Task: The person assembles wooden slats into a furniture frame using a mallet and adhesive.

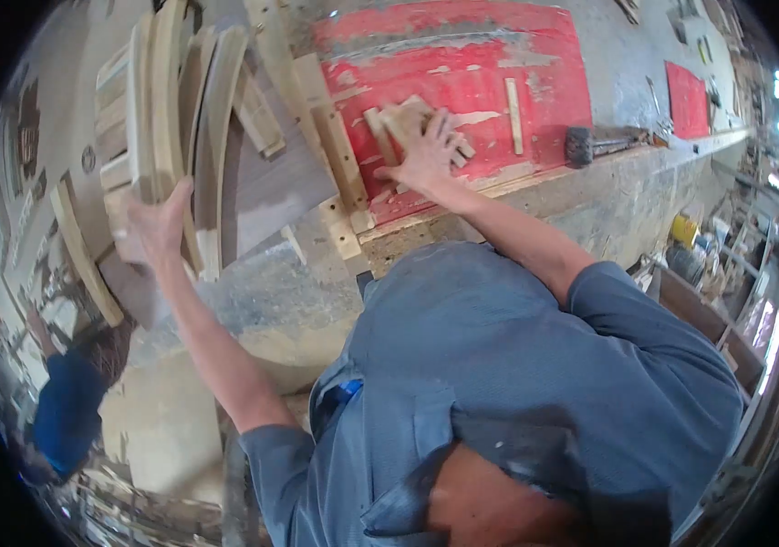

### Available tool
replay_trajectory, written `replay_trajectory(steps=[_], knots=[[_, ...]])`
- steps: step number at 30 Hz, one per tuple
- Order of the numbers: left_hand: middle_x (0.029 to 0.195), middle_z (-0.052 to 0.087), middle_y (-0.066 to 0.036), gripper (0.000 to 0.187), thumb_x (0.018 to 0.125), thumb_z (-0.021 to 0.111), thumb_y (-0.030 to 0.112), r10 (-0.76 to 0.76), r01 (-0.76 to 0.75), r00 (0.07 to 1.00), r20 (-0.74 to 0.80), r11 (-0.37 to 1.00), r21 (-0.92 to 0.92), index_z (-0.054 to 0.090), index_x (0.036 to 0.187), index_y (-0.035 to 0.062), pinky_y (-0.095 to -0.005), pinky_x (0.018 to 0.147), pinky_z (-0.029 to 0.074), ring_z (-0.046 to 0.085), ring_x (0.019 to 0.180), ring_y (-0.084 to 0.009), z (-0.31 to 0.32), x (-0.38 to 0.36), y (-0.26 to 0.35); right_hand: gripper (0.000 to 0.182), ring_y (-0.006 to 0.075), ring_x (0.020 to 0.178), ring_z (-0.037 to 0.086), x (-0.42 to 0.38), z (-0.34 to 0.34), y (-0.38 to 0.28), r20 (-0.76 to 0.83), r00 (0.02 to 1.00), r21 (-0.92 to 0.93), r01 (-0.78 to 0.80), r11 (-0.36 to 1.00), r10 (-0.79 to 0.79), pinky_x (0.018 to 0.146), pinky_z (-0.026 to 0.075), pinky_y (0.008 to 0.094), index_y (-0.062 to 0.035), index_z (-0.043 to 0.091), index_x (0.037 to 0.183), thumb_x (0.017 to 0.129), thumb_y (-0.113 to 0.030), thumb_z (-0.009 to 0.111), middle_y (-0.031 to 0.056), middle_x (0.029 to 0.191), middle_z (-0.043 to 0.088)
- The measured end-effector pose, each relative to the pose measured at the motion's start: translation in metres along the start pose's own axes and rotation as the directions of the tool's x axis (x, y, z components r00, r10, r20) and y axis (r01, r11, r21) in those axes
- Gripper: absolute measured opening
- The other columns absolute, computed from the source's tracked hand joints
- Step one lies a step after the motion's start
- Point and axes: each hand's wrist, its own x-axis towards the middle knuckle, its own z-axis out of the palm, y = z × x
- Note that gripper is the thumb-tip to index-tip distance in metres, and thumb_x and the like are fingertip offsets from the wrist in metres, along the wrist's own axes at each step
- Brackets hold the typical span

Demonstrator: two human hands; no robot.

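My left hand (pixel 160 219) is at the near end of a curved wooden rail (pixel 167 100), its thumb on one side and its fingers on the other, partly hidden. More curved rails (pixel 216 137) lie beside it, with short wooden slats (pixel 112 114) along the left. My right hand (pixel 428 157) spreads its fingers over a small heap of short wooden strips (pixel 405 117). The heap lies on a worn red board (pixel 481 82). A single thin strip (pixel 514 116) lies apart to the right of that hand.
A black-headed mallet (pixel 579 146) rests at the red board's right corner. A wooden bar with holes (pixel 339 155) borders the board's left side. The bench edge (pixel 535 196) runs in front of me. Another person's blue sleeve (pixel 68 410) shows at lower left.
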Motion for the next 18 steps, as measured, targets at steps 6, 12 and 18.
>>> replay_trajectory(steps=[6,12,18], knots=[[0.109,0.072,-0.021,0.076,0.063,0.088,0.044,0.146,-0.131,0.986,0.077,0.977,-0.170,0.065,0.117,-0.0042,-0.0444,0.092,0.051,0.069,0.103,-0.0348,-0.023,-0.004,-0.022,0.106,0.0429,0.125,0.046,0.017,-0.013,0.044,-0.012,0.984,-0.031,0.175,0.984,-0.176,0.098,0.044,0.0587,-0.0122,0.034,0.150,0.064,-0.045,0.086,0.0249,0.132,0.047],[0.113,0.068,-0.025,0.087,0.059,0.087,0.051,0.100,-0.107,0.993,0.067,0.988,0.110,0.059,0.120,-0.0037,-0.0486,0.094,0.052,0.067,0.106,-0.0398,0.016,-0.019,-0.020,0.061,0.0445,0.107,0.063,0.043,-0.005,0.113,-0.144,0.980,0.021,0.142,0.990,-0.138,0.087,0.054,0.0555,-0.0098,0.047,0.127,0.077,-0.030,0.075,0.0231,0.114,0.061],[0.123,0.064,-0.026,0.095,0.066,0.084,0.057,0.254,-0.192,0.924,-0.286,0.955,0.228,0.053,0.130,-0.0071,-0.0501,0.097,0.050,0.062,0.115,-0.0393,0.019,-0.035,-0.076,0.035,0.0418,0.096,0.069,0.072,0.003,0.174,-0.358,0.930,0.161,0.146,0.976,-0.080,0.079,0.055,0.0533,-0.0084,0.062,0.111,0.080,-0.025,0.069,0.0240,0.101,0.070]])
